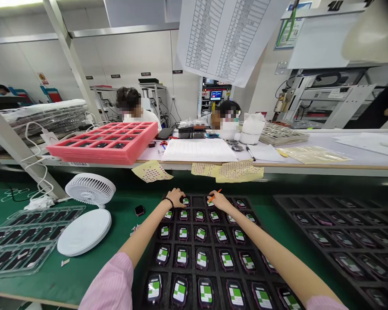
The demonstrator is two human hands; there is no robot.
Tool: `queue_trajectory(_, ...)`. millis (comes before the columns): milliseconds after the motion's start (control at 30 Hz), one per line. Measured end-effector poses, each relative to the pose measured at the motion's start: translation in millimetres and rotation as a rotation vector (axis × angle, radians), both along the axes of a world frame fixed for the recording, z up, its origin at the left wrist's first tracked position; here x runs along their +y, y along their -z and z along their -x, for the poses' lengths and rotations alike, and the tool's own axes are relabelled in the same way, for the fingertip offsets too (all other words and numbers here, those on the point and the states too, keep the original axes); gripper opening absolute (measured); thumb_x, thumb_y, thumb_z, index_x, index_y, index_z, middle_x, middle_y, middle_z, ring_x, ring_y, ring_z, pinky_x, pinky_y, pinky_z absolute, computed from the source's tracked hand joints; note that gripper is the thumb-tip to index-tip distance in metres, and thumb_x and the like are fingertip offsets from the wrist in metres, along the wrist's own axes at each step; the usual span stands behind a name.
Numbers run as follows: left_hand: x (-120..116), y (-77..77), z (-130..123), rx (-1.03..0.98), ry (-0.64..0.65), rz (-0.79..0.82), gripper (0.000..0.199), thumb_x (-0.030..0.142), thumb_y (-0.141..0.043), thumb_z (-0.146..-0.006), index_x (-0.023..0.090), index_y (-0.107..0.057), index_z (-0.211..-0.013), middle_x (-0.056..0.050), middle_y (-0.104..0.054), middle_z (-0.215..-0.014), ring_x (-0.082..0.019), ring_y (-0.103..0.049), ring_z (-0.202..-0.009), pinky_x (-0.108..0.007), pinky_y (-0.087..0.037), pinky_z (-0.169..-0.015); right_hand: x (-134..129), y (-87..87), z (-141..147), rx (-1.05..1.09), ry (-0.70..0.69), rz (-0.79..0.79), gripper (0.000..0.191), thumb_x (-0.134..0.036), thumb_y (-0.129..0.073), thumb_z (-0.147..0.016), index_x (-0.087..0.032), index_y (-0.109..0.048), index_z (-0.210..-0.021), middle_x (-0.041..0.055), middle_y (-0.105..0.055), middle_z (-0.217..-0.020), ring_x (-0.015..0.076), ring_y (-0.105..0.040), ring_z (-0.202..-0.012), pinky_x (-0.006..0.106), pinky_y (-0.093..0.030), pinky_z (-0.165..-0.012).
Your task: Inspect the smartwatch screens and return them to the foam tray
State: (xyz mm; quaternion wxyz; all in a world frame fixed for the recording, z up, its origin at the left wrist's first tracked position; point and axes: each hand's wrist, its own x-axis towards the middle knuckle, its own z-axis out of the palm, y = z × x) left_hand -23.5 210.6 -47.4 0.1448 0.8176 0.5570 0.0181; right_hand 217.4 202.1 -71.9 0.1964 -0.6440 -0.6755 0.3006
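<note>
A black foam tray [191, 244] lies before me, its compartments holding several watch-like devices with green-and-white labels. At its far row, my left hand [176, 197] has its fingers curved around a device [186, 201] in a compartment, a dark band on the wrist. My right hand [218, 201] holds an orange pen-like tool [215, 196] over the same row, close to another labelled device that it partly covers. Between the two hands one compartment [199, 201] shows no device.
A white fan [84, 232], a clear tray of dark parts [29, 234] and a single dark device [139, 210] are on the left. Another black tray [330, 228] lies right. On the shelf are a pink foam tray [93, 157] and papers [198, 150]; two people sit behind.
</note>
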Motion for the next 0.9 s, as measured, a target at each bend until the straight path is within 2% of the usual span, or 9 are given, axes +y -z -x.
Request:
queue_trajectory(100, -3, 4.7, 5, -0.161, -0.032, -0.027, 0.04, 0.031, -0.077, -0.057, 0.02, -0.063, -0.092, -0.007, -0.057, -0.111, -0.032, -0.047, -0.116, -0.047, -0.038, -0.099, 0, 3.4, 1, 0.101, -0.014, -0.005, 0.022, -0.033, -0.054, -0.093, -0.014, -0.062, -0.1, 0.0059, -0.065, -0.101, 0.0176, -0.063, -0.09, 0.038, -0.052, -0.081)
queue_trajectory(200, -12, 8.7, 7, -0.383, -0.101, -0.053, 0.041, 0.023, -0.076, -0.058, 0.019, -0.056, -0.093, -0.007, -0.058, -0.108, -0.03, -0.05, -0.113, -0.046, -0.04, -0.097, -4, 3.9, 2, 0.236, -0.004, -0.039, 0.019, -0.031, -0.055, -0.092, -0.013, -0.063, -0.093, 0.006, -0.065, -0.097, 0.0174, -0.063, -0.09, 0.036, -0.051, -0.081)
queue_trajectory(300, -27, 9.9, 1, -0.64, -0.17, -0.006, 0.042, 0.02, -0.068, -0.069, 0.019, -0.047, -0.105, -0.006, -0.061, -0.1, -0.021, -0.061, -0.096, -0.038, -0.05, -0.084, -12, -0.9, 1, 0.407, 0.033, -0.046, 0.023, -0.031, -0.047, -0.092, -0.015, -0.063, -0.09, 0.005, -0.065, -0.083, 0.0164, -0.065, -0.071, 0.029, -0.052, -0.062)
queue_trajectory(367, -39, 8.1, -5, -0.797, -0.208, 0.065, 0.043, 0.018, -0.063, -0.074, 0.018, -0.041, -0.112, -0.007, -0.063, -0.098, -0.018, -0.065, -0.084, -0.031, -0.053, -0.071, -21, -7.9, -1, 0.534, 0.053, -0.026, 0.027, -0.032, -0.04, -0.093, -0.016, -0.061, -0.095, 0.0031, -0.062, -0.072, 0.0157, -0.064, -0.057, 0.025, -0.047, -0.048)
queue_trajectory(433, -53, 4.1, -12, -0.932, -0.238, 0.14, 0.046, 0.016, -0.062, -0.076, 0.017, -0.039, -0.115, -0.009, -0.064, -0.101, -0.016, -0.066, -0.08, -0.027, -0.052, -0.064, -34, -17.4, -4, 0.661, 0.054, 0.009, 0.029, -0.034, -0.037, -0.093, -0.016, -0.058, -0.103, 0.002, -0.059, -0.067, 0.0155, -0.063, -0.052, 0.023, -0.043, -0.042)
queue_trajectory(533, -78, -5.4, -22, -1.08, -0.261, 0.237, 0.044, 0.018, -0.061, -0.08, 0.017, -0.04, -0.119, -0.012, -0.064, -0.104, -0.016, -0.068, -0.084, -0.024, -0.052, -0.065, -60, -33.2, -9, 0.819, 0.019, 0.08, 0.029, -0.036, -0.046, -0.089, -0.017, -0.056, -0.108, 0.003, -0.061, -0.071, 0.0166, -0.066, -0.056, 0.023, -0.045, -0.043)
queue_trajectory(700, -116, -21.9, -33, -1.339, -0.271, 0.422, 0.042, 0.031, -0.059, -0.084, 0.02, -0.049, -0.123, -0.008, -0.064, -0.101, -0.015, -0.069, -0.08, -0.022, -0.051, -0.062, -109, -51.3, -13, 1.019, -0.051, 0.174, 0.038, -0.026, -0.065, -0.077, -0.018, -0.056, -0.113, 0.0028, -0.063, -0.08, 0.0181, -0.069, -0.069, 0.025, -0.051, -0.052)
queue_trajectory(800, -127, -23.9, -38, -1.415, -0.232, 0.432, 0.045, 0.028, -0.066, -0.078, 0.021, -0.052, -0.12, -0.005, -0.064, -0.1, -0.012, -0.067, -0.074, -0.018, -0.049, -0.058, -127, -54.7, -11, 1.09, -0.085, 0.178, 0.041, -0.023, -0.068, -0.074, -0.019, -0.057, -0.114, 0.0018, -0.061, -0.085, 0.0181, -0.069, -0.071, 0.025, -0.051, -0.054)
queue_trajectory(900, -126, -19.4, -42, -1.383, -0.217, 0.401, 0.042, 0.03, -0.065, -0.078, 0.019, -0.054, -0.116, -0.004, -0.065, -0.094, -0.01, -0.065, -0.066, -0.016, -0.046, -0.051, -132, -53.3, -7, 1.076, -0.059, 0.141, 0.04, -0.025, -0.069, -0.075, -0.019, -0.058, -0.113, -0.0001, -0.059, -0.077, 0.0176, -0.068, -0.065, 0.024, -0.048, -0.049)
